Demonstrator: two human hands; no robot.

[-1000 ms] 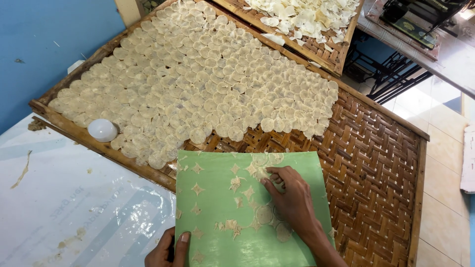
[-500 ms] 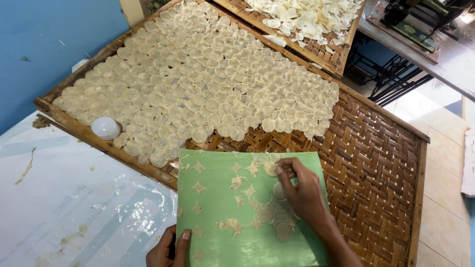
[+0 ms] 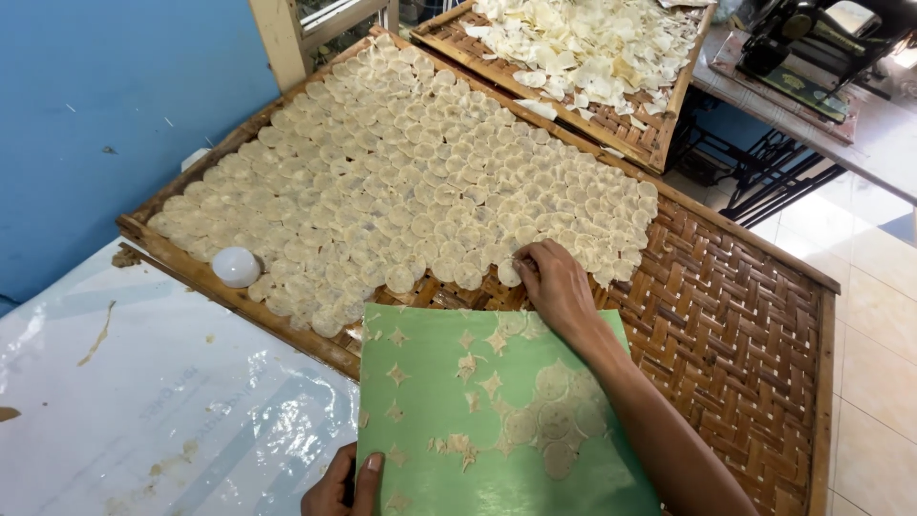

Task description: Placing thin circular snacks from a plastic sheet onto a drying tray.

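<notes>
Thin pale dough round [image 3: 509, 274] at frame centre, lower edge of laid-out rounds [image 3: 411, 191] on woven bamboo tray [image 3: 745, 334]. My right hand [image 3: 557, 287] over it, fingertips pinched closed on round, setting it beside neighbours. Best practice, as I judge: lay flat, slight overlap, no folding, light press. Round looks translucent, cream, floppy. My left hand [image 3: 342, 487] at bottom edge, thumb and fingers clamped on green sheet [image 3: 478, 449], few rounds [image 3: 559, 420] left on it among star-shaped scraps. White ball-shaped object [image 3: 235, 267] at tray's left rim.
</notes>
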